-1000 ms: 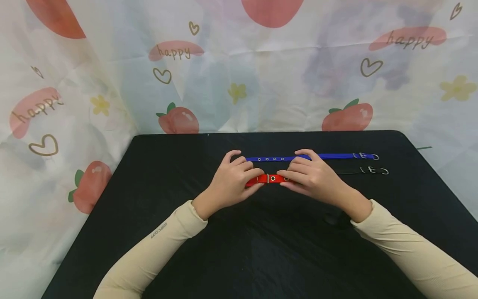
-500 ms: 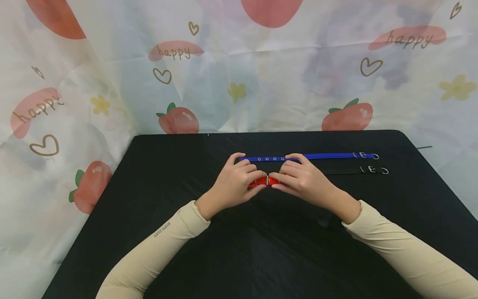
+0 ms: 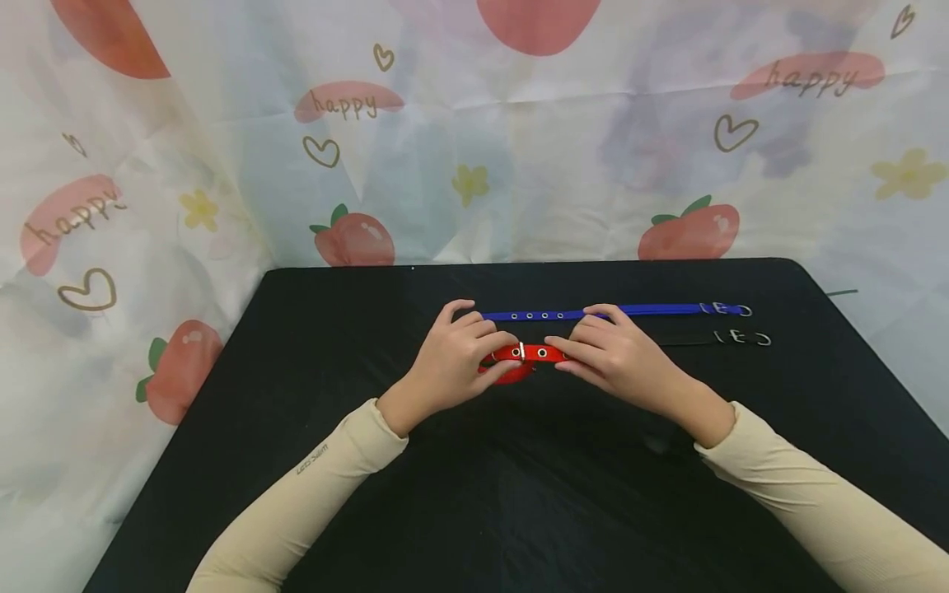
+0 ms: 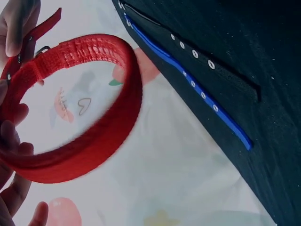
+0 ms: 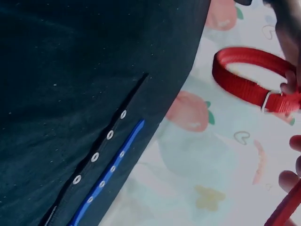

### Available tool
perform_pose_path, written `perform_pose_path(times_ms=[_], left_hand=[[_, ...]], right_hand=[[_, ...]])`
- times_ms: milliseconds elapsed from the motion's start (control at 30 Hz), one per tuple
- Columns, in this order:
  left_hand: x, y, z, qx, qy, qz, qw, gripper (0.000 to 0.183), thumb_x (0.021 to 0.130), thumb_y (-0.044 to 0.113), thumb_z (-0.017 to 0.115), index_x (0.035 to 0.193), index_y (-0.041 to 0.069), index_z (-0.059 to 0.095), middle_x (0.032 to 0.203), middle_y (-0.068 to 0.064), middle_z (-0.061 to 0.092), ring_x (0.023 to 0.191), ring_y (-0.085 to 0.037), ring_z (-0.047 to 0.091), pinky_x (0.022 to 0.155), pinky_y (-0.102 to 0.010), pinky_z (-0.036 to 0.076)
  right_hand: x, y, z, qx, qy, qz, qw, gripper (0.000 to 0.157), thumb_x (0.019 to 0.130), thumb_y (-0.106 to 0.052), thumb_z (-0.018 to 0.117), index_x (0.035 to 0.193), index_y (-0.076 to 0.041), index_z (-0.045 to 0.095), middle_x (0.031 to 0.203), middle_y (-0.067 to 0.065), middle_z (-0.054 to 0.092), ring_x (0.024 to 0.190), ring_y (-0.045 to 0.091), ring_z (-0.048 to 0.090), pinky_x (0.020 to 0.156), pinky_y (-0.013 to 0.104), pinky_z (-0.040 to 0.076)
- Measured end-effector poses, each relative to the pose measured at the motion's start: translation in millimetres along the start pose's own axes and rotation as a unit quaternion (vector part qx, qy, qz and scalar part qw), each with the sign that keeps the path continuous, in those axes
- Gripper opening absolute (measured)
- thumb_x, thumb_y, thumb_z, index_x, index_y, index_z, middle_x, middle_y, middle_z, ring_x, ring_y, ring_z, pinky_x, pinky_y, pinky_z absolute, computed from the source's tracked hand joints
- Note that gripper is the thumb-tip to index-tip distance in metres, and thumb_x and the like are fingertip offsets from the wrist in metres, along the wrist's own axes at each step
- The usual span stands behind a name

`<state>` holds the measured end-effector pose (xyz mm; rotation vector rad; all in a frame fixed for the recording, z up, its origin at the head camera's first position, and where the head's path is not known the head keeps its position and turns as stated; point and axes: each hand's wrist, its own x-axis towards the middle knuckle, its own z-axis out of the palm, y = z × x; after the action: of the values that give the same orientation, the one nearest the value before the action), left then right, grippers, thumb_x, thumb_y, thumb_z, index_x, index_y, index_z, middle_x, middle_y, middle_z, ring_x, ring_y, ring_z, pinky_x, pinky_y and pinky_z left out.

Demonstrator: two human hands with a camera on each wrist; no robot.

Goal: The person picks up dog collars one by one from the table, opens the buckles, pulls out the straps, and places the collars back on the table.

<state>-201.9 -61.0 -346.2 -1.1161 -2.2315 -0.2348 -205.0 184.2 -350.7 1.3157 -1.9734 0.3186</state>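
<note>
In the head view, a person's left hand [image 3: 448, 362] and right hand [image 3: 623, 358] sit a little apart, and each pinches the red padded collar [image 3: 511, 375], with its strap [image 3: 554, 353] stretched between them, over the middle of the black table [image 3: 474, 494]. A blue collar [image 3: 660, 310] lies just past them on the far side. In the left wrist view, the red loop is held up, round and puffy, with a black collar [image 4: 235, 81] lying near the blue one. The red one looks light and soft, yet firm enough to keep its shape, and hard to break. In the right wrist view, the silver metal frame [image 5: 266, 100] looks hard and maybe slippery, so the cloth just beside it and the flat strap seem the best spots to pinch.
</note>
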Motion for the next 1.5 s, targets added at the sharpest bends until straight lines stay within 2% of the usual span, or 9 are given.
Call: perform_pose_path(times_ms=[167,433,767,1067,1267,1500], left_hand=[[2.7,4.1,3.4,0.009,-0.012,0.015,0.9998,0.024,0.078,0.036,0.074,0.096,0.02,0.072,0.081,0.006,0.07,0.079,-0.012,0.061,0.1,-0.041,0.041],[-3.3,-1.1,2.8,0.027,-0.009,-0.012,0.9995,0.023,0.079,0.037,0.074,0.096,0.021,0.072,0.082,0.006,0.071,0.08,-0.012,0.062,0.1,-0.042,0.041],[-1.1,-2.8,1.3,0.036,-0.008,-0.007,0.9993,0.022,0.081,0.035,0.072,0.097,0.021,0.072,0.082,0.004,0.071,0.08,-0.013,0.064,0.094,-0.04,0.044],[-0.7,0.3,1.4,-0.01,-0.01,-0.005,0.9999,0.022,0.081,0.031,0.073,0.096,0.016,0.072,0.087,0.003,0.072,0.083,-0.012,0.066,0.1,-0.04,0.043],[3.9,5.6,1.6,0.008,-0.008,0.019,0.9998,0.02,0.082,0.032,0.07,0.097,0.018,0.07,0.083,0.005,0.071,0.081,-0.013,0.063,0.101,-0.04,0.041],[4.6,5.5,1.5,-0.004,-0.004,0.016,0.9999,0.021,0.083,0.032,0.07,0.095,0.015,0.069,0.086,0.004,0.071,0.083,-0.013,0.065,0.1,-0.039,0.043]], right_hand=[[7.2,-3.9,3.9,-0.023,-0.011,-0.025,0.999,0.046,0.101,-0.035,0.038,0.099,-0.004,0.072,0.071,0.003,0.062,0.069,0.019,0.058,0.08,0.047,0.05],[-2.3,4.2,-2.0,-0.025,-0.034,0.015,0.999,0.053,0.1,-0.043,0.036,0.096,-0.004,0.072,0.073,0.005,0.066,0.072,0.022,0.06,0.083,0.05,0.047],[0.1,5.7,-4.4,-0.032,-0.033,0.003,0.999,0.053,0.101,-0.039,0.035,0.092,-0.002,0.072,0.069,0.005,0.063,0.07,0.021,0.057,0.081,0.048,0.047],[0.6,3.7,-3.2,-0.03,-0.033,0.003,0.999,0.05,0.101,-0.038,0.035,0.097,-0.004,0.071,0.07,0.004,0.064,0.069,0.021,0.058,0.083,0.05,0.047],[8.4,-4.8,1.6,-0.025,-0.018,-0.007,0.999,0.045,0.101,-0.035,0.037,0.098,-0.007,0.072,0.067,0.002,0.059,0.067,0.019,0.055,0.083,0.048,0.048],[14.4,-8.7,0.7,-0.037,-0.007,0.005,0.999,0.042,0.101,-0.034,0.038,0.094,-0.008,0.071,0.068,0.002,0.059,0.07,0.02,0.058,0.083,0.049,0.048]])
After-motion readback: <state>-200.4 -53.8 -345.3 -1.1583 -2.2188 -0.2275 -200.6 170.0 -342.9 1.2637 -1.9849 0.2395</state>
